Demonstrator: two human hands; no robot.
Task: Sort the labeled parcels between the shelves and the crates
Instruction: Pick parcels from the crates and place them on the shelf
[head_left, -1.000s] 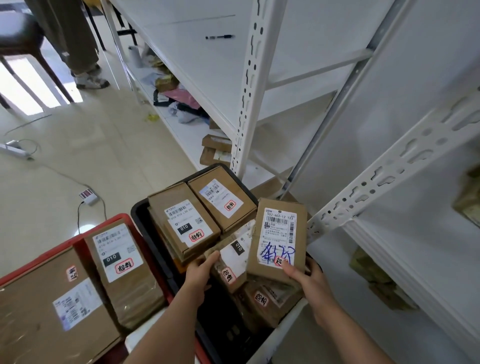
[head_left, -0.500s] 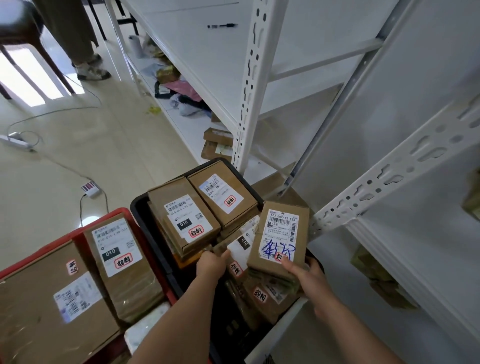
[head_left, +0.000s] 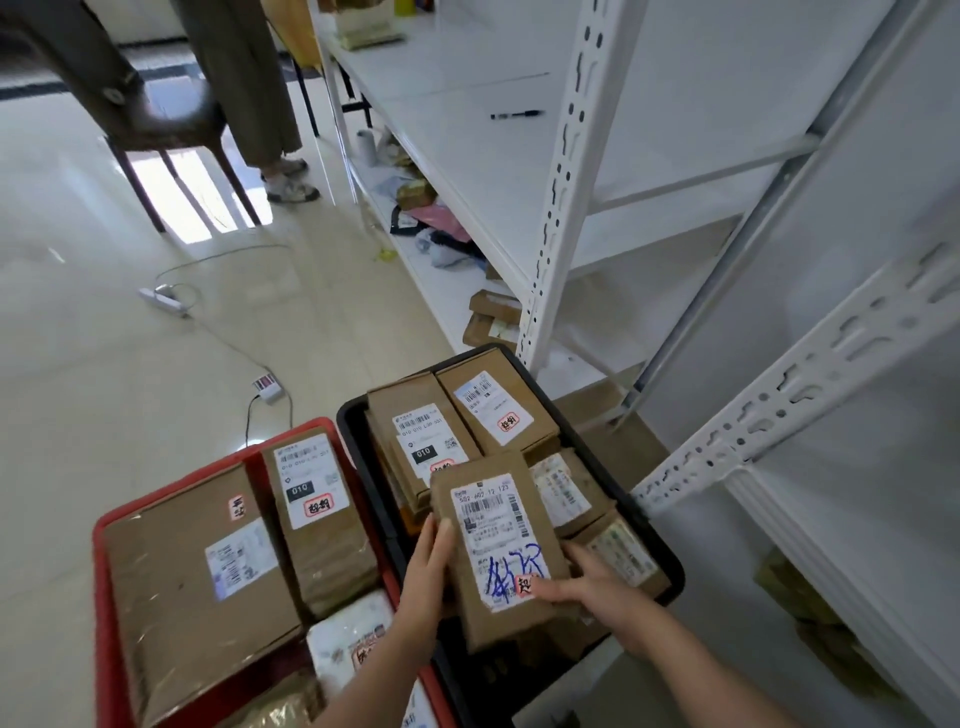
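A brown parcel with blue handwriting on its white label (head_left: 496, 545) is held over the black crate (head_left: 655, 535), which is full of labeled brown parcels. My right hand (head_left: 582, 590) grips its lower right corner, thumb on the label. My left hand (head_left: 428, 561) holds its left edge with the fingers along the side. A red crate (head_left: 156, 506) to the left holds a large taped box (head_left: 197, 582), a narrower parcel marked 010 (head_left: 317, 519) and a white packet (head_left: 348, 642).
White metal shelving (head_left: 558, 197) stands right of the crates, with a black pen (head_left: 517, 115) on one shelf and parcels on the lowest shelf (head_left: 491, 317). On the floor lie a barcode scanner (head_left: 267, 387) and a power strip (head_left: 163, 300). A chair (head_left: 156, 119) and a standing person (head_left: 270, 135) are at the back.
The handwritten parcel has moved left and nearer to me, now over the crate's middle. My left hand has left the parcel in the crate and taken the held parcel's left edge. The view has tilted up.
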